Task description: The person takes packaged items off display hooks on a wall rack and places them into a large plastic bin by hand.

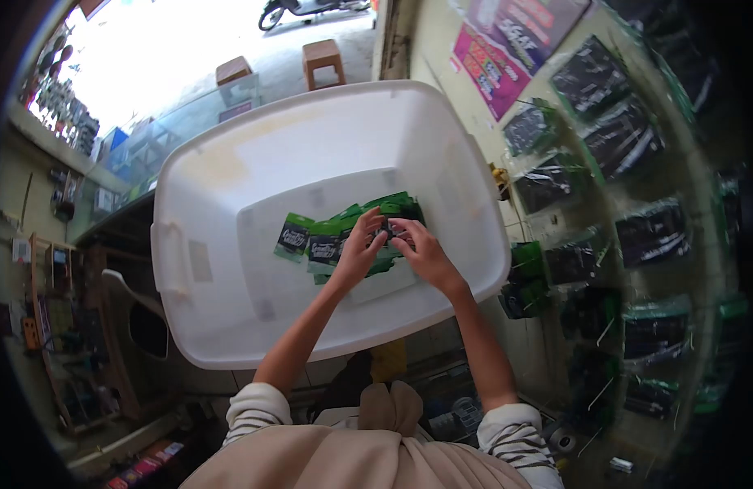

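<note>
Inside a large white plastic tub (442,106) lies a loose pile of green and black packets (324,247) with white lettering. My left hand (362,244) hovers over or touches the middle of the pile, its fingers bent and its thumb apart from them. Facing it from the right is my right hand (425,251), with curved fingers and a gap between thumb and fingertips. Part of a dark packet shows between the two hands. I cannot make out whether the fingertips press on it. My hands cover some of the pile.
Dark packets in clear wrap (653,232) hang on the right wall, close to the tub's side. A glass display case (173,122) stands beyond the tub's far left. Two brown stools (323,63) and a motorbike (311,8) are farther out. A white chair (136,297) is at left.
</note>
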Motion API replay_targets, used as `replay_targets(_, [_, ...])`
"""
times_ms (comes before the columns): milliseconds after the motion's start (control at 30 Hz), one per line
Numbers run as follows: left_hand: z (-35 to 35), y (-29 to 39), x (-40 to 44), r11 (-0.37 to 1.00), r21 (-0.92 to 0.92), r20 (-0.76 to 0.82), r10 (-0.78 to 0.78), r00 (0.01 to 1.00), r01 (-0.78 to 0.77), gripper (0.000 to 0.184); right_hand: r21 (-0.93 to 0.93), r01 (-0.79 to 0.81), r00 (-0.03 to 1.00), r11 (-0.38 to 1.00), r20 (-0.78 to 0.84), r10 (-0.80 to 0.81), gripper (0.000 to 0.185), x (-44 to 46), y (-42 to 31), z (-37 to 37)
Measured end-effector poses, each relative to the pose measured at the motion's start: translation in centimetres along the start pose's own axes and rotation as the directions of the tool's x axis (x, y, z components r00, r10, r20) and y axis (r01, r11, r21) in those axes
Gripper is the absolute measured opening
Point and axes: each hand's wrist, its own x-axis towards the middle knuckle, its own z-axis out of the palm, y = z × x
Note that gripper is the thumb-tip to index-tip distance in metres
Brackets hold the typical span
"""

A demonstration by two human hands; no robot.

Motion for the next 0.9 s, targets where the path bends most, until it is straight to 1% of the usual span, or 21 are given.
replay_targets(33, [1.3, 3.5, -1.5, 0.995, -0.093, 0.036, 0.050, 0.998, -0.047, 0.043, -0.004, 0.092, 0.989, 0.996, -0.113, -0.092, 0.025, -2.5, -1.8, -1.5])
replay_targets(100, [4.1, 7.4, -4.7, 0.983, -0.104, -0.033, 0.149, 0.988, -0.152, 0.034, -0.038, 0.130, 0.922, 0.991, -0.363, -0.135, 0.022, -8.1, -3.9, -3.8])
replay_targets(167, [7.2, 8.3, -8.4, 0.965, -0.117, -0.073, 0.226, 0.971, -0.233, 0.027, -0.037, 0.058, 0.814, 0.998, -0.577, -0.068, 0.017, -13.9, -2.7, -4.7])
replay_targets(233, [10.1, 6.4, -11.5, 0.968, -0.055, 0.049, 0.249, 0.967, -0.246, 0.024, 0.072, -0.034, 0.691, 0.997, -0.719, 0.075, 0.015, -19.3, 0.8, -4.1])
replay_targets(267, [11.8, 5.3, -12.7, 0.967, -0.061, 0.087, 0.250, 0.964, -0.246, 0.024, 0.077, -0.044, 0.664, 0.996, -0.743, 0.087, 0.015, -22.2, 3.0, -3.7])
replay_targets(333, [15.1, 2.5, -14.7, 0.990, 0.006, 0.347, 0.127, 0.929, -0.137, 0.023, 0.211, -0.205, 0.605, 0.956, -0.741, 0.293, 0.017, -27.3, 7.8, -2.8])
replay_targets(367, [16.2, 0.1, -15.7, 0.990, 0.008, 0.373, 0.128, 0.919, -0.141, 0.023, 0.220, -0.206, 0.583, 0.954, -0.755, 0.300, 0.017, -29.5, 10.6, -2.0])
replay_targets(433, [18.2, -5.9, -17.4, 0.988, 0.143, 0.502, -0.019, 0.865, -0.062, 0.023, 0.370, -0.187, 0.409, 0.910, -0.813, 0.415, 0.019, -32.9, 16.1, -0.3])
replay_targets(467, [18.9, -8.6, -18.0, 0.987, 0.147, 0.526, -0.024, 0.850, -0.064, 0.023, 0.382, -0.186, 0.383, 0.905, -0.820, 0.425, 0.019, -34.2, 18.3, 0.3])
replay_targets(533, [19.6, -13.8, -19.0, 0.975, 0.221, 0.565, -0.150, 0.812, 0.026, 0.025, 0.417, -0.252, 0.370, 0.873, -0.792, 0.485, 0.023, -36.7, 21.9, 1.4])
replay_targets(567, [19.5, -16.6, -19.2, 0.973, 0.227, 0.578, -0.157, 0.801, 0.027, 0.025, 0.428, -0.253, 0.354, 0.868, -0.794, 0.495, 0.023, -37.8, 23.4, 1.9])
replay_targets(600, [19.3, -19.2, -19.1, 0.946, 0.322, 0.620, -0.181, 0.763, -0.037, 0.026, 0.402, -0.318, 0.370, 0.859, -0.781, 0.503, 0.034, -38.6, 24.8, 2.2])
replay_targets(633, [19.8, -20.2, -18.9, 0.908, 0.405, 0.655, -0.205, 0.728, -0.109, 0.027, 0.371, -0.377, 0.389, 0.849, -0.768, 0.508, 0.045, -39.1, 26.9, 2.3])
replay_targets(667, [20.5, -21.2, -18.6, 0.904, 0.412, 0.662, -0.207, 0.720, -0.118, 0.027, 0.381, -0.369, 0.379, 0.848, -0.771, 0.512, 0.045, -39.0, 29.2, 2.3])
replay_targets(733, [21.6, -22.5, -17.5, 0.891, 0.417, 0.617, -0.131, 0.776, -0.181, 0.030, 0.330, -0.299, 0.373, 0.895, -0.823, 0.428, 0.033, -38.9, 33.6, 2.3])
replay_targets(800, [23.6, -25.1, -15.6, 0.949, 0.290, 0.569, -0.067, 0.820, -0.124, 0.031, 0.268, -0.409, 0.316, 0.872, -0.855, 0.411, 0.024, -38.1, 36.3, 1.3])
replay_targets(867, [26.2, -20.8, -13.2, 0.869, 0.378, 0.573, 0.050, 0.818, -0.318, 0.036, 0.295, -0.342, 0.336, 0.892, -0.848, 0.409, 0.026, -36.3, 34.4, -1.3])
replay_targets(900, [27.4, -20.8, -11.7, 0.884, 0.334, 0.566, 0.089, 0.820, -0.326, 0.039, 0.297, -0.325, 0.348, 0.898, -0.845, 0.405, 0.029, -35.2, 33.8, -2.5])
